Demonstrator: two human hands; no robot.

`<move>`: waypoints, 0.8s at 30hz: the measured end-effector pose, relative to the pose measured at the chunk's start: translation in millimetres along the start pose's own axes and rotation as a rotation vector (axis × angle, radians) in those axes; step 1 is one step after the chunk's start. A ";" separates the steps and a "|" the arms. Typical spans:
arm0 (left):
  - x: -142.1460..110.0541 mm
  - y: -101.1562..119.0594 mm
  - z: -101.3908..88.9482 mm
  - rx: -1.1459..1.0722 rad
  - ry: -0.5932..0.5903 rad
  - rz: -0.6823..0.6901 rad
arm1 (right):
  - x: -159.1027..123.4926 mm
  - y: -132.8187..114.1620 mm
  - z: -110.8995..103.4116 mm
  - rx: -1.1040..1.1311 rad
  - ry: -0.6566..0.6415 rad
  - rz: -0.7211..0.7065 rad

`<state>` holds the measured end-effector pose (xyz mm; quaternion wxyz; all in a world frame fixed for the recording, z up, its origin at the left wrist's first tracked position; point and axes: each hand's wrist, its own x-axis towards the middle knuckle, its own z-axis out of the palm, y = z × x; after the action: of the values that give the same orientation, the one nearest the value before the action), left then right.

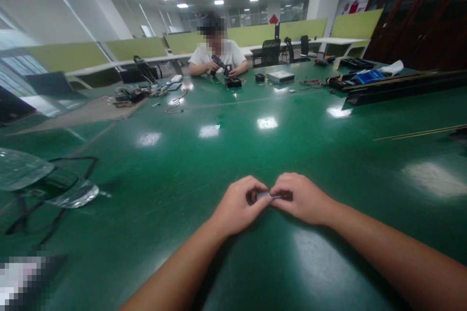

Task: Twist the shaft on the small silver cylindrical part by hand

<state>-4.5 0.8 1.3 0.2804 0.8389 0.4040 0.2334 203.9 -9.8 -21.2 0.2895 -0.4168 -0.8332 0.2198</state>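
Note:
Both my hands meet over the green tabletop point(226, 150), fingertips almost touching. Between them is a small silvery metal piece point(263, 196); its exact kind is too small and too covered to make out. My left hand point(239, 206) is closed, thumb and fingers pinching the piece from the left. From the other side my right hand point(302, 199) is closed too, its thumb and fingertips gripping the right end, where a slim dark part shows under the curled fingers. Much of the object is hidden by my fingers.
A clear plastic bottle point(73, 192) lies at the left beside a black strap point(91, 167). Across the table a person point(233, 53) holds a dark tool. Electronic parts and cables point(134, 92) lie far left; a silver box point(280, 77) and long black rails point(401, 88) lie right of the person.

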 end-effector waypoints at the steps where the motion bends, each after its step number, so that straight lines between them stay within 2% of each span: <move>1: 0.3 0.3 0.0 -0.003 -0.006 -0.006 | -0.3 0.1 -0.3 0.004 0.001 -0.006; 24: -1.8 -4.6 2.9 0.002 -0.015 0.022 | -2.9 -1.9 -1.0 0.031 -0.003 0.021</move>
<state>-6.2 0.9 -4.2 0.2799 0.8452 0.3930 0.2299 204.9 -13.2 -20.2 0.2923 -0.4207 -0.8257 0.2361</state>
